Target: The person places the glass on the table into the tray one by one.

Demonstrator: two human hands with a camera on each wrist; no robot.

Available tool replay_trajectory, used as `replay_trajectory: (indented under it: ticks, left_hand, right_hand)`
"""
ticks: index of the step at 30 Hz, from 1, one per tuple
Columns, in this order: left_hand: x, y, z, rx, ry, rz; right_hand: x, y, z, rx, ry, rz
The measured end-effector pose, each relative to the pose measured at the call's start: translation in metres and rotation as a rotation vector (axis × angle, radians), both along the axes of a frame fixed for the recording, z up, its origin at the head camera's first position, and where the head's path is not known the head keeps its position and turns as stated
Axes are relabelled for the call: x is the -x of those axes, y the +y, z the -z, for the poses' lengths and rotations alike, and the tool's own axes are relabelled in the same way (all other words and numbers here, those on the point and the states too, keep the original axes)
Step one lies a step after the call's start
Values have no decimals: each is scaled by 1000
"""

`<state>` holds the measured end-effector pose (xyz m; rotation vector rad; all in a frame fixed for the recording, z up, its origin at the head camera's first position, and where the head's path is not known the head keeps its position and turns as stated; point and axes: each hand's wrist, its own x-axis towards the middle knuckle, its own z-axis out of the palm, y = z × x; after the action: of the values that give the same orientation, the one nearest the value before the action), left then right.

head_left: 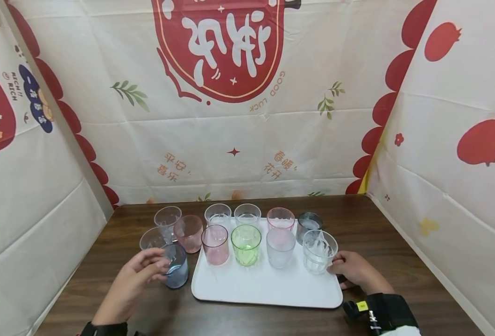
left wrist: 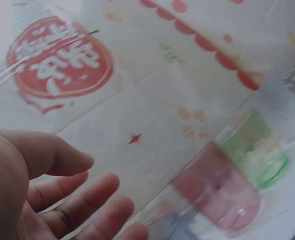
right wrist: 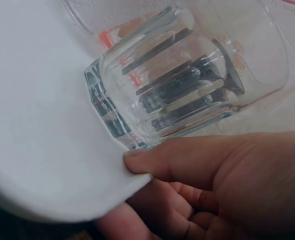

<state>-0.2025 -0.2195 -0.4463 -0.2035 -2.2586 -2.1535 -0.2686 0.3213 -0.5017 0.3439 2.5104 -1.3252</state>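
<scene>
My right hand (head_left: 354, 270) holds the right edge of a white tray (head_left: 268, 291); in the right wrist view the thumb (right wrist: 172, 160) lies on top and fingers curl beneath. Just beside the thumb stands a clear faceted glass (right wrist: 162, 80) on the tray. My left hand (head_left: 140, 275) is at a blue glass (head_left: 177, 268) left of the tray, overlapping it in the head view. Thumb and fingers are parted with nothing between them in the left wrist view. In the tray's front row are also a pink glass (head_left: 215, 247), a green glass (head_left: 246, 247) and a frosted glass (head_left: 280, 249).
Behind them stand two clear glasses (head_left: 218, 214), a pink-rimmed glass (head_left: 280, 218) and a dark grey glass (head_left: 308, 225). Left of the tray, another pink glass (head_left: 190, 235) and two clear glasses (head_left: 167, 218) cluster on the wooden table (head_left: 104, 254). Printed cloth walls (head_left: 239, 130) enclose it.
</scene>
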Motion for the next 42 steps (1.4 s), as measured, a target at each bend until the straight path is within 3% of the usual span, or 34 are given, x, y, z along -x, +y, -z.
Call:
replay_trajectory:
  ticks: [6,10,13,16,18,25,34,42]
  left_hand:
    - [-6,-32,19,-168,114,-111]
    - [-6,-48,38,-324,214,-126]
    - [-3,-56,46,-392,203,-160]
    - [1,-65,48,-414,138,-191]
    - [5,-71,49,-437,128,-180]
    - [16,-85,55,-362,120,-81]
    - [21,-78,67,-231,72,9]
    - [27,-66,70,-129,-14,16]
  right_hand:
    - [-1,-1,0,0,6,-5]
    - [-2,-1,-1,-4,8,-3]
    - [-2,-1,-2,-6,11,-5]
    - [-1,-1,0,-6,19,-6]
    - [-1,-2,1,-5,24,-10]
    - [-1,-2,0,-15,16,-6]
    - [0,0,1,-14,-1,3]
    - [-1,-1,3,-11,12,6]
